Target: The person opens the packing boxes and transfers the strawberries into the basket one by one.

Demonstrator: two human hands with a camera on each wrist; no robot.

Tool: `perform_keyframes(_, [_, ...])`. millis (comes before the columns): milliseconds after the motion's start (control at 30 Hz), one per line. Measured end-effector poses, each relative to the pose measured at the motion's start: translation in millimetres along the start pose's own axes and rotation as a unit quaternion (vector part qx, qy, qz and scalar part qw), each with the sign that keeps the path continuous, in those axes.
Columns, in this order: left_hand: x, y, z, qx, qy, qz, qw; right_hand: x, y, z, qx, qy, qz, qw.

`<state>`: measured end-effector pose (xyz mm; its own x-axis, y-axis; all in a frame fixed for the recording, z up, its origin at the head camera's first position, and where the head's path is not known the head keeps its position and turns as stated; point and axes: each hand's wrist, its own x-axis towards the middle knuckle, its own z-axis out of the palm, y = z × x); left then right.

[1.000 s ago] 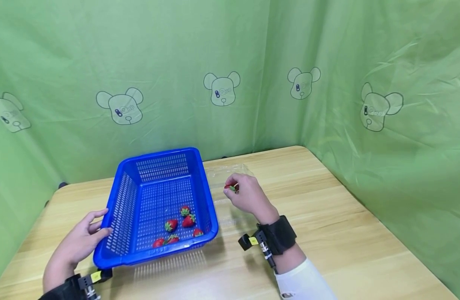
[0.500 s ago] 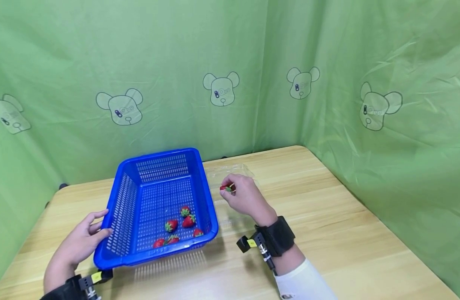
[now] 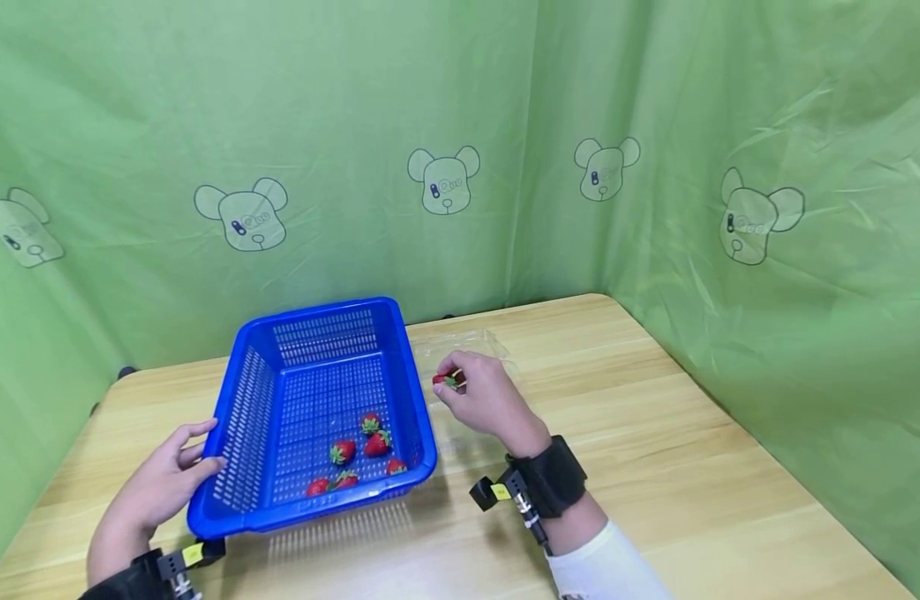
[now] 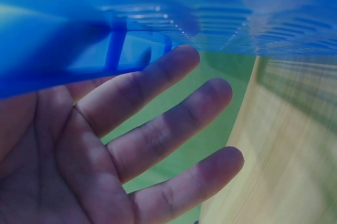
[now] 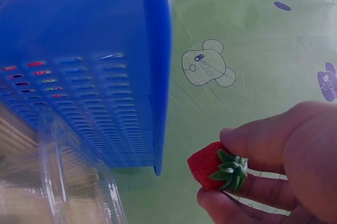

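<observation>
A blue slotted plastic basket [image 3: 332, 392] is at the left of the table, with several strawberries [image 3: 343, 452] gathered near its front end. My left hand [image 3: 158, 483] holds the basket's left rim, its thumb over the edge. Several of that hand's fingers [image 4: 168, 134] spread below the basket in the left wrist view. Between thumb and fingertips, my right hand [image 3: 484, 392] pinches one strawberry [image 5: 210, 166] by its leafy end. That strawberry is in the air just right of the basket, above a clear plastic box [image 5: 79, 182], which the hand partly hides.
The wooden table [image 3: 655, 467] extends to the right and front. A green curtain [image 3: 340, 125] with bear-head prints closes off the back and both sides. Beneath the basket's front edge, slotted light and shadow fall on the tabletop.
My right hand has moved a little leftward with the strawberry, closer to the basket's right rim. The left hand and the basket have stayed in place.
</observation>
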<state>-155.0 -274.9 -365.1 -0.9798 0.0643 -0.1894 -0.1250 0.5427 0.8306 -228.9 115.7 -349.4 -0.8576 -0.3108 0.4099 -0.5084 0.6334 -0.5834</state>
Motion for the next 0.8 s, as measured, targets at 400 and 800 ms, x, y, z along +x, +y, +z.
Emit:
perform_keyframes(400, [-1.2, -0.7, -1.5, 0.013, 0.0, -0.01, 0.9999, 0.3, -0.9, 9.3, 0.021, 0.008, -0.048, 0.999])
perform_keyframes(800, [-0.1, 0.5, -0.6, 0.003, 0.0, -0.002, 1.0, -0.8, -3.4, 10.2, 0.018, 0.001, -0.059, 0.998])
